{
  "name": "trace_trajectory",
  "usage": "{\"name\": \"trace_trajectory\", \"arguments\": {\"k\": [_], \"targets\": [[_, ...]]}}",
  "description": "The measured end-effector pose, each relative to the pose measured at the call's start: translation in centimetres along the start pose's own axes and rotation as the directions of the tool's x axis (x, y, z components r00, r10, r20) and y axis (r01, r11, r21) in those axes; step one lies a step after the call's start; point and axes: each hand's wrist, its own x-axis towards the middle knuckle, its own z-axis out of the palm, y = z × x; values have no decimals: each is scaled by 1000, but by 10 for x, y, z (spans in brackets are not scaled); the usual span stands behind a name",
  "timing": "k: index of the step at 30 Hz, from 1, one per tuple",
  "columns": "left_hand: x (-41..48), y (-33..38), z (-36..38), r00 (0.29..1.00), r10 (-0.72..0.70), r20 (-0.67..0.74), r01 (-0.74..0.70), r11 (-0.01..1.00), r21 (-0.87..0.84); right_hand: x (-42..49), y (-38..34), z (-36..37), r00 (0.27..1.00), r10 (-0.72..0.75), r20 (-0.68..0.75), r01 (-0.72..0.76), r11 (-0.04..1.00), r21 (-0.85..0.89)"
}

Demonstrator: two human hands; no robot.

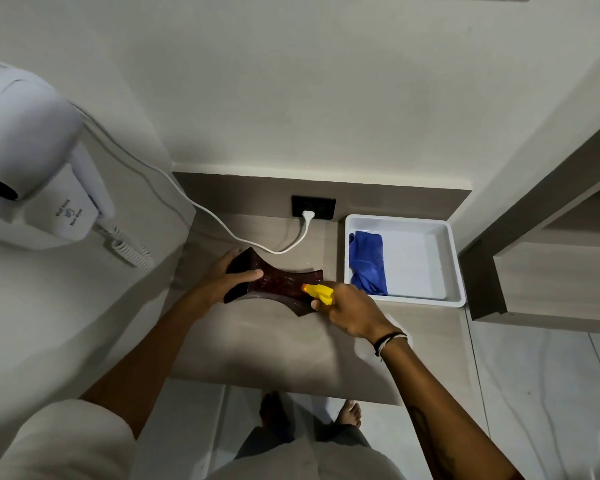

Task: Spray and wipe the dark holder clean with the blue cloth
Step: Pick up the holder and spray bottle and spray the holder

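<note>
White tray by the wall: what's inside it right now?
Inside the white tray lies only the blue cloth, crumpled along its left side. The tray floor beneath the cloth is covered.

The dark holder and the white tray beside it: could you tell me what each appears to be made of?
Dark holder: probably lacquered wood or resin, reddish-brown, with a speckled sheen on its curved top; which one is unclear.
White tray: likely moulded plastic, smooth and semi-glossy, with rounded corners and a thin raised rim.
</note>
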Motion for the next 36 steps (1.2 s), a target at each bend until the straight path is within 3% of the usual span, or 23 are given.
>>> {"name": "trace_trajectory", "arguments": {"k": [3, 7, 9, 12, 15, 21, 26, 28, 30, 33, 36], "targets": [[-4, -7, -3, 988, 112, 103, -130, 973, 191, -2, 13, -2, 997, 77, -28, -78, 997, -9], [-5, -9, -1, 974, 222, 39, -219, 888, 405, -6, 18, -4, 999, 48, -26, -47, 999, 26], [-4, -6, 2, 973, 229, -41, -189, 881, 435, -8, 15, -3, 999, -37, -5, 37, 997, 74], [-5, 2, 7, 981, 55, -187, 18, 931, 365, -11, 1, -1, 981, -192, -12, 192, 974, 121], [-7, 5, 9, 966, -89, -245, 157, 948, 277, -7, -12, 5, 976, -200, -90, 210, 970, 125], [-4, 4, 10, 945, -154, -288, 209, 963, 170, -2, -14, 4, 989, -140, -47, 142, 989, 32], [-7, 7, 10, 940, -180, -288, 229, 963, 145, -8, 16, 4, 999, 27, 29, -25, 996, -85], [-7, 9, 10, 939, -156, -306, 215, 962, 169, -12, 32, -1, 996, 76, 38, -75, 996, -41], [-7, 13, 12, 937, -134, -323, 205, 958, 198, -15, 48, -11, 996, 91, -8, -89, 992, 91], [-6, 23, 18, 948, -51, -315, 146, 947, 285, -16, 71, -41, 974, 109, -198, -50, 958, 281], [-5, 38, 25, 971, 140, -194, -44, 901, 431, -10, 93, -79, 881, 176, -439, 4, 926, 378]]}}
